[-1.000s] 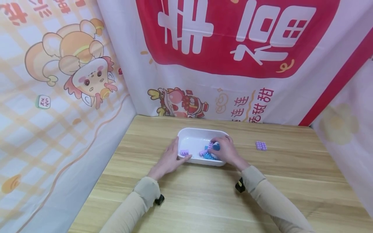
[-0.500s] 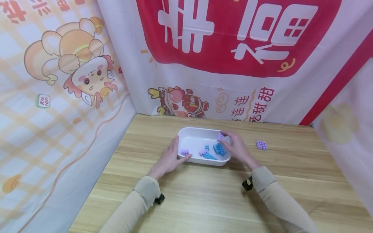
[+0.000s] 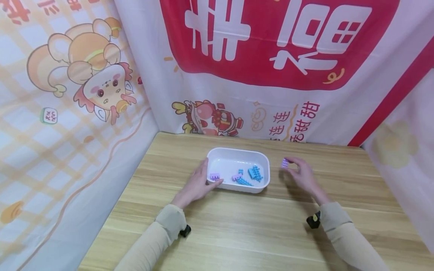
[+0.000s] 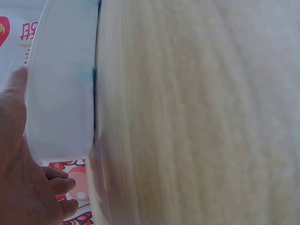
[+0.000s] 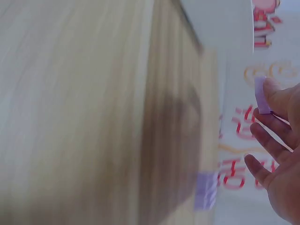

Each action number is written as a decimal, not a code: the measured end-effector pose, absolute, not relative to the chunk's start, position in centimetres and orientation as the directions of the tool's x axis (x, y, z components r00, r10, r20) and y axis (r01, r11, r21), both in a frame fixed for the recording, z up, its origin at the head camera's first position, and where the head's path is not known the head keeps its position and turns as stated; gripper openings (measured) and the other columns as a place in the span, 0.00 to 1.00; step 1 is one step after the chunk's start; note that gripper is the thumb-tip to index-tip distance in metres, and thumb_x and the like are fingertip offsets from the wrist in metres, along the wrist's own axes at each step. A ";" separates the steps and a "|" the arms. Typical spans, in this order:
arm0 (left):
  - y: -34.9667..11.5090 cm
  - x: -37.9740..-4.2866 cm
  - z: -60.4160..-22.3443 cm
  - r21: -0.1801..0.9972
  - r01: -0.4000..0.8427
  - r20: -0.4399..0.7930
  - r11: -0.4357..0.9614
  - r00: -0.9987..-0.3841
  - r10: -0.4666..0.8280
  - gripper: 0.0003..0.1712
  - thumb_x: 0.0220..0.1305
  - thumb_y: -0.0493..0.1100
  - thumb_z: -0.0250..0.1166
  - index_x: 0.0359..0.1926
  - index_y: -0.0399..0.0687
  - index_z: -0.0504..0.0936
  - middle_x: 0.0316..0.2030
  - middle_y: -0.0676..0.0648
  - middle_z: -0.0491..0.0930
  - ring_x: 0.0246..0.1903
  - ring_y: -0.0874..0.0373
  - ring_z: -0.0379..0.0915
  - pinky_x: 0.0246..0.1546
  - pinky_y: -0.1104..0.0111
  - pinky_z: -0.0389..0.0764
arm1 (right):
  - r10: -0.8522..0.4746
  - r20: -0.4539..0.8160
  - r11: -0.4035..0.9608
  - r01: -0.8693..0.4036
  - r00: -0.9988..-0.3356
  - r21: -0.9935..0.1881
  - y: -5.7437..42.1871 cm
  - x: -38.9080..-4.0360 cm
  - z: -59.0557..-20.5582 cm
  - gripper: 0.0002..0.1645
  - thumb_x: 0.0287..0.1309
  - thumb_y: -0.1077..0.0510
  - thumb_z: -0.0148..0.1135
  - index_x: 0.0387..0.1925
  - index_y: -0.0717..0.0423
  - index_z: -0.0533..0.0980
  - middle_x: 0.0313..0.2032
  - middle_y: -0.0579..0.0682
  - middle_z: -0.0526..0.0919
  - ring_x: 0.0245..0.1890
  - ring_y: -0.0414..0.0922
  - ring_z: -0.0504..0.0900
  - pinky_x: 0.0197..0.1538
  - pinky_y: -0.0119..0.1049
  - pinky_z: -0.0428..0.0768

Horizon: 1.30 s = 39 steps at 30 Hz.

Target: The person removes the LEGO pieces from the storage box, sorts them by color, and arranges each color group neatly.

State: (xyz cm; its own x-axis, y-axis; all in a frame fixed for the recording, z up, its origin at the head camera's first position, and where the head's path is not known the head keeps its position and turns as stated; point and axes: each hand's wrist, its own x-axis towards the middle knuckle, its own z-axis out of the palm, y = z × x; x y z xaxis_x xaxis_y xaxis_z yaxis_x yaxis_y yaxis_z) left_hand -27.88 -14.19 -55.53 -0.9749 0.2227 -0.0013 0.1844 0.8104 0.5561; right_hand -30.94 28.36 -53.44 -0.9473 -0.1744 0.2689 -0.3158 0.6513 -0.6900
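Observation:
A white plastic tray (image 3: 217, 152) holds several blue and purple toy building bricks. My left hand (image 3: 196, 184) rests against its left end, with the thumb over the front rim and the fingers along the side; in the left wrist view these fingers look extended beside the white wall. Right of the tray, my right hand (image 3: 303, 177) pinches a purple building brick (image 3: 285, 163) between thumb and forefinger, above the table. The other fingers are spread in the right wrist view. Another purple brick (image 5: 206, 191) lies on the table there; in the head view my right hand hides it.
Inside the tray, blue bricks (image 3: 255, 173) lie at the right, and a purple brick (image 3: 215, 176) sits near the front left corner. The wooden table (image 3: 230, 229) meets printed cloth (image 3: 210, 86) at its back edge and more cloth at both sides.
My right hand has lifted the purple brick out of the tray and carried it right, past the rim. The left hand and the tray have stayed in place.

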 end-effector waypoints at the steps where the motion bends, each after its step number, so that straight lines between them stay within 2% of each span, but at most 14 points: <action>1: -14.2 -27.9 -55.5 0.555 0.182 -0.004 0.812 -0.975 0.221 0.72 0.69 0.84 0.57 0.90 0.46 0.34 0.90 0.37 0.39 0.89 0.37 0.42 0.90 0.41 0.48 | -0.167 0.278 0.652 -0.317 -0.946 -0.689 29.0 -30.8 -53.6 0.29 0.72 0.67 0.69 0.69 0.74 0.75 0.66 0.78 0.79 0.67 0.75 0.77 0.76 0.76 0.70; 4: -14.2 -27.9 -55.4 0.553 0.177 -0.007 0.814 -0.976 0.217 0.72 0.69 0.84 0.57 0.90 0.46 0.34 0.91 0.38 0.39 0.89 0.38 0.41 0.89 0.41 0.49 | -0.133 0.301 0.654 -0.312 -0.944 -0.689 30.9 -30.6 -54.2 0.28 0.71 0.68 0.69 0.68 0.75 0.75 0.63 0.80 0.80 0.62 0.75 0.80 0.72 0.70 0.78; 7: -14.2 -27.9 -55.3 0.552 0.173 -0.010 0.816 -0.977 0.214 0.72 0.69 0.85 0.56 0.90 0.46 0.34 0.91 0.38 0.39 0.89 0.38 0.41 0.89 0.41 0.49 | -0.091 0.301 0.646 -0.287 -0.949 -0.708 32.8 -30.6 -55.1 0.27 0.73 0.69 0.66 0.69 0.77 0.74 0.60 0.80 0.81 0.59 0.72 0.82 0.66 0.38 0.87; 10: -14.2 -27.9 -55.3 0.555 0.178 -0.005 0.812 -0.976 0.217 0.72 0.69 0.85 0.57 0.91 0.46 0.35 0.91 0.38 0.39 0.89 0.38 0.41 0.89 0.41 0.48 | -0.040 0.323 0.648 -0.270 -0.946 -0.712 34.7 -30.7 -56.2 0.25 0.75 0.69 0.64 0.68 0.78 0.75 0.58 0.80 0.82 0.54 0.63 0.85 0.53 0.09 0.77; 12: -14.2 -27.9 -55.4 0.553 0.181 -0.003 0.814 -0.976 0.219 0.72 0.69 0.85 0.57 0.91 0.46 0.35 0.91 0.38 0.39 0.89 0.38 0.42 0.89 0.41 0.48 | -0.003 0.342 0.656 -0.260 -0.940 -0.709 35.7 -30.6 -56.9 0.24 0.76 0.69 0.63 0.67 0.78 0.75 0.57 0.80 0.82 0.52 0.58 0.85 0.48 0.04 0.70; 14: -14.2 -27.9 -55.4 0.551 0.182 -0.005 0.815 -0.975 0.221 0.72 0.69 0.84 0.57 0.91 0.46 0.34 0.91 0.38 0.40 0.89 0.39 0.42 0.89 0.42 0.48 | 0.031 0.358 0.672 -0.246 -0.933 -0.698 36.6 -30.5 -57.5 0.23 0.76 0.69 0.64 0.66 0.79 0.76 0.57 0.80 0.83 0.50 0.59 0.87 0.47 0.03 0.67; 17: -14.2 -27.9 -55.4 0.548 0.179 -0.010 0.817 -0.975 0.220 0.72 0.70 0.84 0.57 0.91 0.47 0.34 0.91 0.39 0.40 0.89 0.39 0.42 0.90 0.42 0.48 | 0.073 0.340 0.697 -0.196 -0.938 -0.690 37.7 -30.2 -58.1 0.24 0.77 0.67 0.63 0.66 0.79 0.75 0.58 0.81 0.82 0.53 0.68 0.87 0.48 0.06 0.70; 18: -14.1 -27.9 -55.4 0.548 0.177 -0.012 0.818 -0.976 0.219 0.72 0.70 0.83 0.57 0.91 0.47 0.34 0.91 0.39 0.40 0.89 0.39 0.42 0.90 0.42 0.48 | 0.080 0.327 0.710 -0.176 -0.942 -0.681 38.0 -30.1 -58.2 0.24 0.78 0.66 0.62 0.67 0.79 0.75 0.59 0.81 0.81 0.56 0.71 0.85 0.52 0.12 0.76; 20: -14.1 -27.9 -55.4 0.547 0.172 -0.015 0.820 -0.976 0.215 0.71 0.70 0.83 0.57 0.91 0.47 0.34 0.91 0.39 0.40 0.89 0.40 0.42 0.90 0.43 0.48 | 0.094 0.300 0.729 -0.140 -0.949 -0.670 38.6 -30.0 -58.5 0.25 0.80 0.65 0.61 0.68 0.78 0.74 0.61 0.82 0.79 0.61 0.75 0.82 0.62 0.32 0.85; 21: -14.1 -27.9 -55.4 0.549 0.171 -0.014 0.818 -0.977 0.213 0.71 0.70 0.83 0.58 0.91 0.47 0.34 0.91 0.39 0.40 0.89 0.39 0.42 0.90 0.43 0.49 | 0.098 0.291 0.740 -0.126 -0.952 -0.661 38.8 -30.0 -58.5 0.25 0.80 0.64 0.60 0.69 0.78 0.73 0.62 0.82 0.78 0.63 0.76 0.80 0.66 0.45 0.85; 23: -14.2 -27.9 -55.3 0.556 0.168 -0.015 0.814 -0.977 0.212 0.70 0.71 0.82 0.59 0.91 0.48 0.34 0.91 0.39 0.40 0.90 0.40 0.42 0.90 0.43 0.49 | 0.097 0.274 0.758 -0.108 -0.957 -0.643 39.3 -30.0 -58.6 0.26 0.81 0.64 0.60 0.70 0.77 0.73 0.65 0.83 0.77 0.66 0.78 0.76 0.69 0.69 0.77; 24: -14.2 -27.9 -55.3 0.559 0.167 -0.017 0.813 -0.977 0.212 0.70 0.71 0.81 0.59 0.91 0.48 0.34 0.91 0.39 0.40 0.90 0.40 0.41 0.90 0.43 0.49 | 0.091 0.269 0.764 -0.106 -0.959 -0.637 39.4 -30.0 -58.6 0.25 0.80 0.64 0.60 0.70 0.77 0.73 0.65 0.83 0.76 0.67 0.79 0.75 0.71 0.76 0.73; 29: -14.2 -27.8 -55.3 0.568 0.164 -0.022 0.807 -0.977 0.214 0.70 0.71 0.81 0.59 0.91 0.48 0.34 0.91 0.39 0.39 0.90 0.40 0.41 0.90 0.43 0.48 | 0.064 0.245 0.787 -0.102 -0.967 -0.608 39.8 -30.2 -58.5 0.25 0.80 0.65 0.60 0.70 0.76 0.73 0.66 0.83 0.75 0.68 0.80 0.72 0.71 0.79 0.69; 39: -14.0 -27.7 -55.2 0.564 0.168 -0.020 0.808 -0.976 0.216 0.71 0.71 0.81 0.60 0.90 0.46 0.35 0.91 0.37 0.39 0.89 0.37 0.41 0.90 0.42 0.48 | -0.018 0.342 0.847 -0.196 -0.939 -0.494 40.1 -30.8 -59.1 0.23 0.75 0.65 0.65 0.65 0.75 0.77 0.62 0.81 0.78 0.62 0.81 0.74 0.68 0.77 0.69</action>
State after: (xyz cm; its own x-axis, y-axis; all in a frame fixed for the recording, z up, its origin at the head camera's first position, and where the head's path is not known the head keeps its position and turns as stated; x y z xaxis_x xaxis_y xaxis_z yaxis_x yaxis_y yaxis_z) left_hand -27.69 -13.99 -55.18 -0.9761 0.2164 -0.0198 0.1678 0.8083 0.5644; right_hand -30.76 40.08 -59.05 -0.9395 -0.0178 0.3422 -0.1961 0.8468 -0.4944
